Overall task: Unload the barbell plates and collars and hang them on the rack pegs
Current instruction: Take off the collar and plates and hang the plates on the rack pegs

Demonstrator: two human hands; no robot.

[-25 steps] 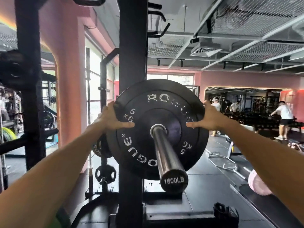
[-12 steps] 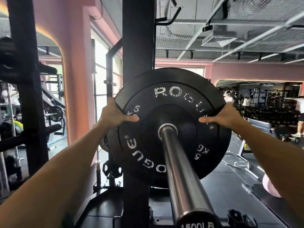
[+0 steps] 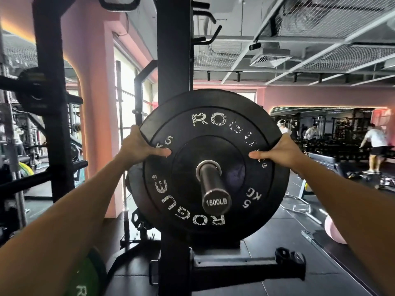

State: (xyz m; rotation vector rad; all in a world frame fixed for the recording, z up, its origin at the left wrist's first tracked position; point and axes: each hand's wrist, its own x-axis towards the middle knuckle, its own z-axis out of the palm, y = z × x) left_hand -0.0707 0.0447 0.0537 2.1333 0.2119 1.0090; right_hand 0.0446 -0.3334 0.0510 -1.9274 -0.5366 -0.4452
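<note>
Left hand and right hand grip opposite edges of a black 5 kg Rogue plate, not yet off the barbell sleeve; hanging remains.

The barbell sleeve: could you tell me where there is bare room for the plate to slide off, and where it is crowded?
Free: the bare barbell sleeve from the plate out to its 1500LB cap, with no collar there. Also the open floor right of the plate. Crowded: the rack upright directly behind, and another plate behind its left edge, below the left hand. The right hand grips the opposite rim.
</note>
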